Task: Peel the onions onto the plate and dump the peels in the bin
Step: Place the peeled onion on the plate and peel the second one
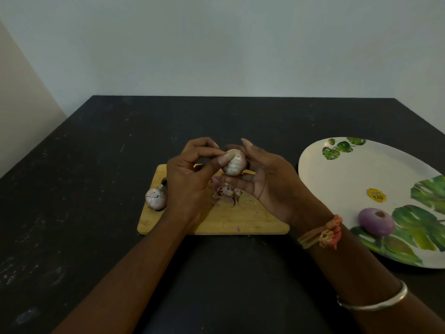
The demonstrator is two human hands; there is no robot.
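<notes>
Onion (234,165) lies cradled in my right hand (267,186), fingers curled round it above the cutting board (252,220), while my left hand (190,174) pinches its dry skin between thumb and forefinger. I judge that too hard a pull could tear the skin short or slip the bulb from my palm, scattering the loose peels (226,192) below onto the dark table (96,165). An unpeeled onion (156,197) sits at the board's left edge, and the plate (349,169) to the right, holding one peeled onion (376,221), has bare room; no bin shows.
</notes>
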